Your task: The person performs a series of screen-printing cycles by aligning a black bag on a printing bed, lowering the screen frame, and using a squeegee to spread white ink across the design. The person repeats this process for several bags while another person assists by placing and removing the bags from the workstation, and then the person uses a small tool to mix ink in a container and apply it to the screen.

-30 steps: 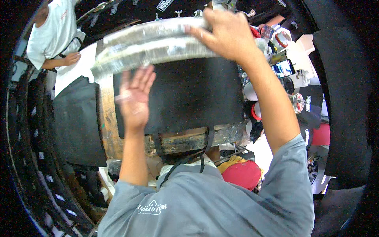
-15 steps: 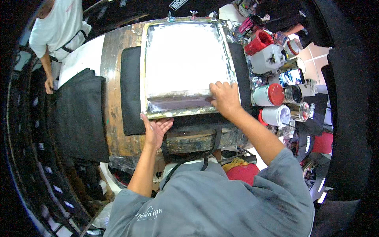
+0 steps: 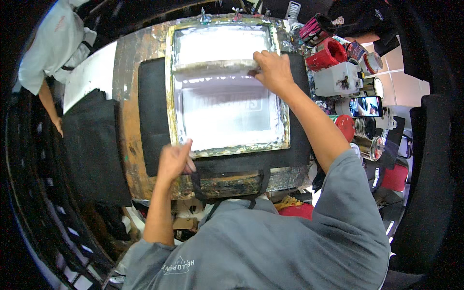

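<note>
A silk-screen printing frame (image 3: 169, 104) with a paint-stained rim lies on a black fabric bag (image 3: 151, 123) on the wooden table. Across the far part of its mesh runs a squeegee (image 3: 212, 66); my right hand (image 3: 273, 72) is closed on its right end, the fingers partly hidden. Nearer me, the mesh shows a pale rectangular design (image 3: 229, 108). Beside the frame's near left corner is my left hand (image 3: 175, 162), a little blurred, thumb apart from the fingers and nothing seen in it. A bag strap (image 3: 197, 186) hangs just below it.
Black fabric bags (image 3: 94, 150) are piled at the left of the table (image 3: 130, 159). On the right stand a red tub (image 3: 326, 53), a whitish container (image 3: 338, 79), several cans and a lit phone (image 3: 366, 106). Another person (image 3: 55, 48) stands at far left.
My right hand has pushed the squeegee from the frame's near end to its far part, baring the design on the mesh. My left hand has turned and shifted slightly left and nearer me.
</note>
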The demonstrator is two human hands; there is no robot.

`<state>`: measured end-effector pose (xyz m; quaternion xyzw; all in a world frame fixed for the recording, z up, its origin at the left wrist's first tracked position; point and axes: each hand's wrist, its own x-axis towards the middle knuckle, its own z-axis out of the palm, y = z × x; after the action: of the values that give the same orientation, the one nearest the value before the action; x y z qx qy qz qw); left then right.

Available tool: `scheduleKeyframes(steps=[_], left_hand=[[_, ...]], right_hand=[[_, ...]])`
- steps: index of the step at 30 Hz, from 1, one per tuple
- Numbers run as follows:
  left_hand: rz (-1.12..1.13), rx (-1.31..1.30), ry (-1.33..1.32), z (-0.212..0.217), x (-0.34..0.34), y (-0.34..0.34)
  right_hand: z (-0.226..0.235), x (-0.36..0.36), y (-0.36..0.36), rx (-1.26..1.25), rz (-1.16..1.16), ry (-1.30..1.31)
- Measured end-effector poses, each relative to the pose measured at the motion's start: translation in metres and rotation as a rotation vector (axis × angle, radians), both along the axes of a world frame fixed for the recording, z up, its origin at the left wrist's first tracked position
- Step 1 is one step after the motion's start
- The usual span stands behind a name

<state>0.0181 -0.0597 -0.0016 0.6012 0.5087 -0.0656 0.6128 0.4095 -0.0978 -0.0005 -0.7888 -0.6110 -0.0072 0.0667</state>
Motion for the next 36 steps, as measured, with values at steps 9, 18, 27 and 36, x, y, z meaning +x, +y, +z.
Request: scheduleKeyframes(steps=[9, 18, 27, 36], left_hand=[[-0.388, 1.473, 0.105, -0.040, 0.153, 0.123], [-0.389, 1.488, 0.060, -0.064, 0.082, 0.032], [-0.334, 1.478, -0.158, -0.054, 0.032, -0.030], [-0.174, 1.243, 0.244, -0.091, -0.073, -0.043]], right_hand=[[-0.041, -0.013, 0.012, 0.070, -0.005, -0.178], [-0.044, -0.078, -0.081, 0.105, 0.025, -0.157], [-0.029, -0.119, -0.142, 0.063, 0.046, -0.121], [-0.024, -0.150, -0.173, 0.035, 0.010, 0.025]])
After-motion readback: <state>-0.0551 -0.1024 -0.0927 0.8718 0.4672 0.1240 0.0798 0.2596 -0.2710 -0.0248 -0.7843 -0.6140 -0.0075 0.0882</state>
